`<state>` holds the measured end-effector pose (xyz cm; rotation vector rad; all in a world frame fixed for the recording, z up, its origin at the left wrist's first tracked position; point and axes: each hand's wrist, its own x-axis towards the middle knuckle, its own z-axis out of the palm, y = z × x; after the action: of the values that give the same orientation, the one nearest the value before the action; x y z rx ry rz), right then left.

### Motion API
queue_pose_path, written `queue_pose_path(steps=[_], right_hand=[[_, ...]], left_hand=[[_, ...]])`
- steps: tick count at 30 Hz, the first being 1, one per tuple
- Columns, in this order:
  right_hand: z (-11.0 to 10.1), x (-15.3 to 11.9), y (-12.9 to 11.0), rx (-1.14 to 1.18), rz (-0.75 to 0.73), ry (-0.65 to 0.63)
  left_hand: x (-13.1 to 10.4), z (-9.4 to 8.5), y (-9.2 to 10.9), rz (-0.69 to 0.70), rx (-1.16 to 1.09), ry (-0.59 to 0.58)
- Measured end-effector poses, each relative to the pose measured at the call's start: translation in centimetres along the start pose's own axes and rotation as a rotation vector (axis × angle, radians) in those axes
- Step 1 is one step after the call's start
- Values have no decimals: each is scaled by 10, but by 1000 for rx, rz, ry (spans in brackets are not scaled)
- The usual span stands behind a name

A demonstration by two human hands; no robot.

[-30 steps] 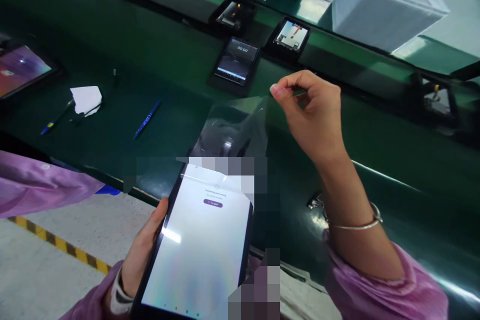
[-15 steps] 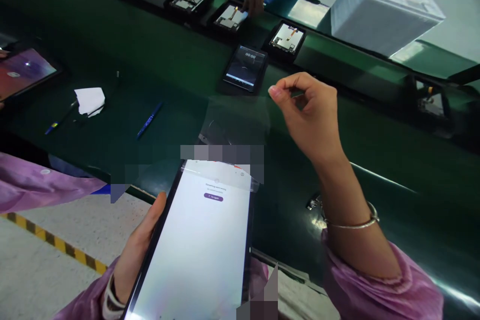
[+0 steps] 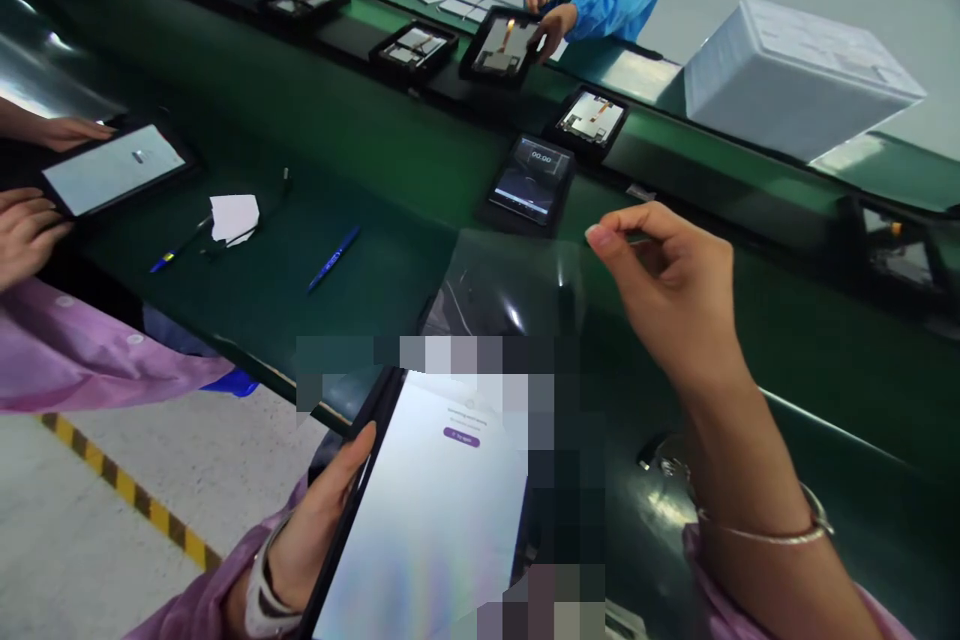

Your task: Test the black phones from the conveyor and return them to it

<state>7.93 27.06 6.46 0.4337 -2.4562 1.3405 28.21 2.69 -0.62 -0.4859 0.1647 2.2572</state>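
My left hand (image 3: 330, 510) grips the left edge of a black tablet (image 3: 427, 520), its screen lit white with a small purple button. A sheet of clear protective film (image 3: 517, 285) lifts off the tablet's top end and stretches beyond it over the table. My right hand (image 3: 667, 290), raised to the right, has thumb and forefinger pinched together at the film's far right corner. Just beyond the film lies another tablet (image 3: 532, 180) with a dark screen reading 00:00. Blurred blocks cover the tablet's upper edge and right side.
A blue pen (image 3: 334, 258) and a scrap of white paper (image 3: 234, 218) lie on the green table (image 3: 360, 180). Opened tablets in black trays (image 3: 592, 120) line the far belt. A white box (image 3: 795, 80) stands far right. Co-workers' hands hold tablets left (image 3: 112, 170) and across (image 3: 501, 45).
The view has shifted, so everything sits lower and further right. Across the table, the co-worker has lifted a tray with an opened tablet. The left neighbour's tablet screen turned from coloured to white.
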Motion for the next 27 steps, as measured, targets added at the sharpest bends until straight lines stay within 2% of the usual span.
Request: queue_pose_path(steps=[3, 6, 12, 18, 23, 27], right_hand=[[-4, -2, -3, -13, 45, 1], [-6, -3, -5, -18, 74, 7], [-6, -2, -7, -12, 71, 48], [-6, -3, -8, -62, 80, 88], [-4, -2, -6, -20, 123, 80], [-2, -1, -6, 11, 91, 51]], left_hand=[[-2, -4, -2, 17, -44, -58], [-4, -8, -5, 20, -58, -51], [-4, -17, -10, 84, -144, 68], [-3, -18, -9, 10, -33, 61], [-2, -13, -7, 11, 11, 41], [-6, -14, -8, -33, 21, 33]])
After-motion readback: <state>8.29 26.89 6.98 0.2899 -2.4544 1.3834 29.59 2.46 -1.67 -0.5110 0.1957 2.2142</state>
